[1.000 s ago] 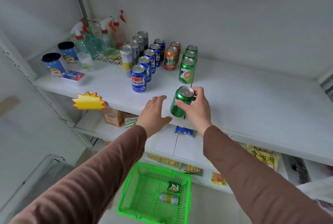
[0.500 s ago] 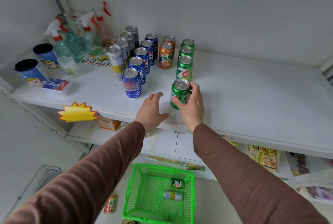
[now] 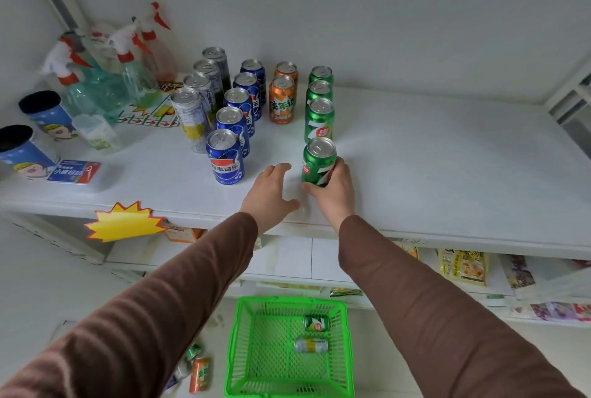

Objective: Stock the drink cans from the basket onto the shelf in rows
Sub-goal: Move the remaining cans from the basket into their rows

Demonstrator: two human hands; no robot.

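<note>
My right hand (image 3: 334,194) grips a green can (image 3: 318,161) standing upright on the white shelf (image 3: 431,180), at the front of a row of green cans (image 3: 319,116). My left hand (image 3: 270,194) rests flat on the shelf just left of it, fingers straight. Further left stand rows of orange cans (image 3: 281,100), blue cans (image 3: 225,156) and silver cans (image 3: 190,116). On the floor below, the green basket (image 3: 238,349) holds a green can (image 3: 316,323) and a silver can (image 3: 311,345) lying on their sides.
Spray bottles (image 3: 128,71), two blue cups (image 3: 48,116) and a small card (image 3: 75,172) fill the shelf's left end. A yellow starburst tag (image 3: 123,221) hangs from the shelf edge. Loose cans (image 3: 200,373) lie on the floor left of the basket. Snack packs (image 3: 463,266) lie on the lower shelf.
My right hand has carried the green can forward from the shelf's front edge and set it upright behind the row's last can. The left hand slid slightly forward.
</note>
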